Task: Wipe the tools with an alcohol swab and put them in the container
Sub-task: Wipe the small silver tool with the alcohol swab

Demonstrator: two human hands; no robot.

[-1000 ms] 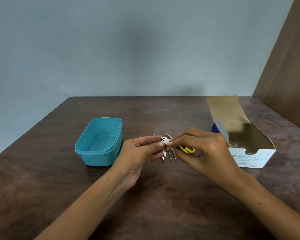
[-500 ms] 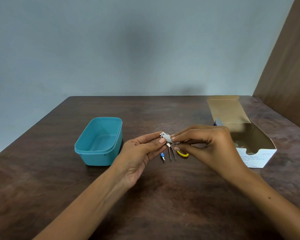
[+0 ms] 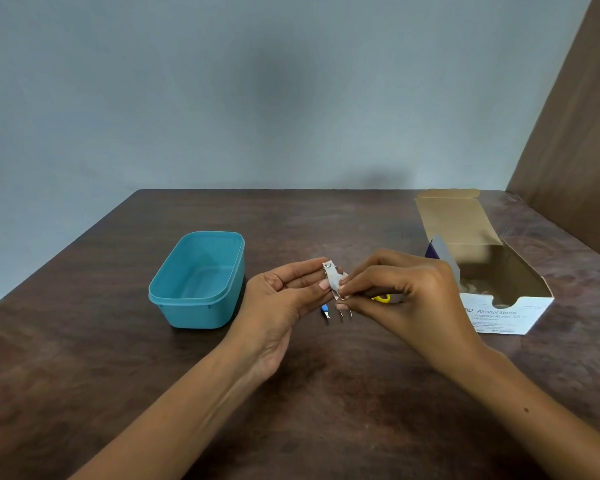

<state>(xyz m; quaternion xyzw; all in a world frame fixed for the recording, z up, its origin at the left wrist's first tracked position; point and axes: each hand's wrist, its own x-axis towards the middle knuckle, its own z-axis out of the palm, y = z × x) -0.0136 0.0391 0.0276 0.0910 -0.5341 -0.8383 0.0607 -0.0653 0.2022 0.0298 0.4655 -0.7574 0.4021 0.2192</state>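
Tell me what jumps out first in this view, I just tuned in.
Both hands meet mid-table: the left hand and right hand pinch a small white swab around a thin metal tool. The teal container sits open to their left, with nothing visible inside. An opened alcohol swab box lies to the right, on the dark wooden table.

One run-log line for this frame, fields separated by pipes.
phase: wiping | left hand: holds small metal tool | right hand: rubs swab on it | container: empty | swab box: open
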